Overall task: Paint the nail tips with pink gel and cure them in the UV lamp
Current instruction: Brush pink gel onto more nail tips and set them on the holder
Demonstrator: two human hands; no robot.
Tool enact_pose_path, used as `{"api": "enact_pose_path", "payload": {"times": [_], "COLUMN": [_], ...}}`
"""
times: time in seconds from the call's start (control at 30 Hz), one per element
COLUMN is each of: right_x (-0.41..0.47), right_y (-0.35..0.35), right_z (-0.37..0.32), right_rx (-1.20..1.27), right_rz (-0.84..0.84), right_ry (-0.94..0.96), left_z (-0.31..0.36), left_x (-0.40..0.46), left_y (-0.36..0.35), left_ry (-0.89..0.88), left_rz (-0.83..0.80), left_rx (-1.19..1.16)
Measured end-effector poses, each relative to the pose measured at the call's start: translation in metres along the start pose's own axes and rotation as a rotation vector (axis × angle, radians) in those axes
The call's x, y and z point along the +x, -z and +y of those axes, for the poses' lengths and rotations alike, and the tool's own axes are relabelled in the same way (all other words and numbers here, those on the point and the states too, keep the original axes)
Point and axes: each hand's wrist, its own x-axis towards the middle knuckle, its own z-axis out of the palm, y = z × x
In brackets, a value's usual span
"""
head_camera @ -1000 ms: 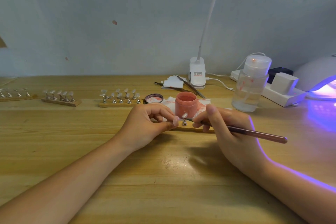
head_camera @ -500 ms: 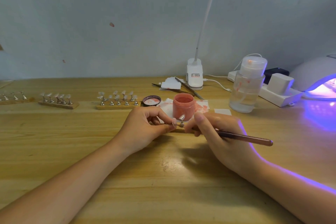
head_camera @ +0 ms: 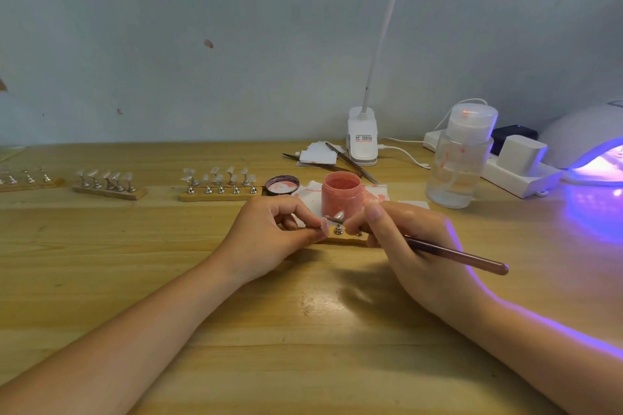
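A small wooden nail stand (head_camera: 347, 239) lies on the table between my hands. My left hand (head_camera: 273, 232) pinches its left end with curled fingers. My right hand (head_camera: 404, 239) grips a copper-coloured brush (head_camera: 462, 258), whose tip touches a clear nail tip (head_camera: 338, 214) on a metal holder. Just behind stands the open jar of pink gel (head_camera: 341, 194), with its lid (head_camera: 282, 185) to the left. The UV lamp (head_camera: 593, 152) glows violet at the far right.
Three more wooden stands with clear tips line the back left: (head_camera: 220, 184), (head_camera: 109, 184), (head_camera: 27, 178). A clear pump bottle (head_camera: 460, 158), a white power strip (head_camera: 519, 172), a clip lamp base (head_camera: 362, 138), tweezers and stained wipes sit behind the jar.
Both hands with the stand and brush shifted slightly left along the table. The brush tip stays on the nail tip.
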Motion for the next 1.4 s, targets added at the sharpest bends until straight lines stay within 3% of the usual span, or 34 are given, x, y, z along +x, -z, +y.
{"api": "enact_pose_path", "payload": {"times": [0.43, 0.6, 0.77, 1.0, 1.4], "right_x": [-0.0023, 0.0006, -0.0008, 0.0031, -0.0009], "right_y": [0.0004, 0.0026, 0.0011, -0.0002, -0.0048], "right_z": [-0.0021, -0.0039, -0.0035, -0.0054, -0.0004], "right_rx": [0.045, 0.048, 0.220, 0.340, 0.132], "right_rz": [-0.077, 0.048, 0.105, 0.223, 0.152], "right_ry": [-0.007, 0.000, -0.107, -0.102, -0.005], "left_z": [0.0011, 0.0016, 0.0025, 0.0031, 0.0043], "left_x": [-0.0001, -0.0003, -0.0013, -0.0019, -0.0021], "left_y": [0.0002, 0.0005, 0.0013, 0.0021, 0.0012], "left_ry": [-0.006, -0.009, -0.022, -0.037, -0.036], "left_rz": [-0.012, -0.014, -0.019, -0.027, -0.031], "left_rx": [0.000, 0.003, -0.027, -0.015, -0.005]}}
